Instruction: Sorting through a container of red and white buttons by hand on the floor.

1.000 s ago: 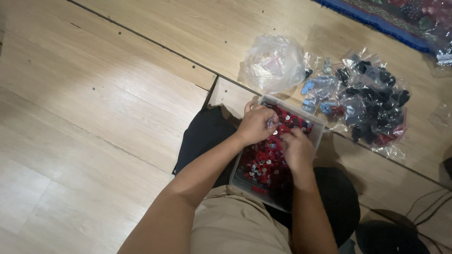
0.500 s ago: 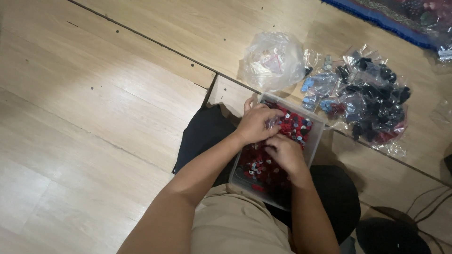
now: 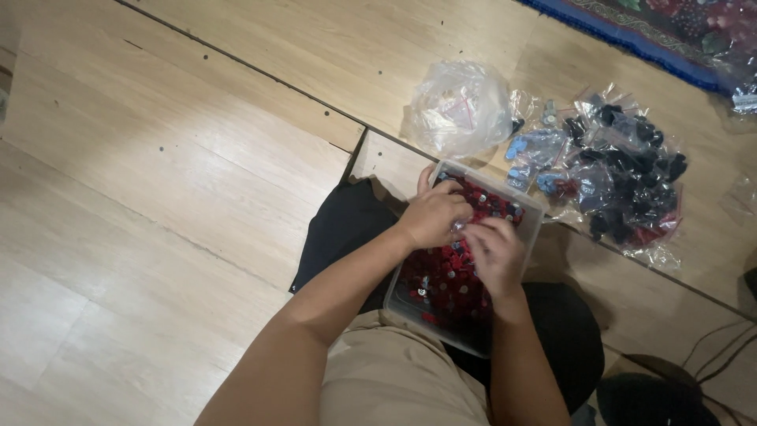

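Observation:
A clear plastic box point(image 3: 530, 207) full of small red and black parts point(image 3: 441, 280) rests on my lap. My left hand point(image 3: 432, 214) hovers over the box's far half, fingers curled around a small shiny part. My right hand point(image 3: 495, 251) meets it from the right, fingertips pinching the same small part. What exactly lies between the fingers is too small to make out.
A crumpled clear bag point(image 3: 459, 106) lies on the wooden floor beyond the box. To its right sits a heap of small clear bags with dark, blue and red parts point(image 3: 619, 170). A blue-edged rug point(image 3: 654, 31) runs along the top right. Cables point(image 3: 714, 355) trail at lower right.
Both hands have drawn closer together over the box, the right hand sliding toward the left until the fingertips meet.

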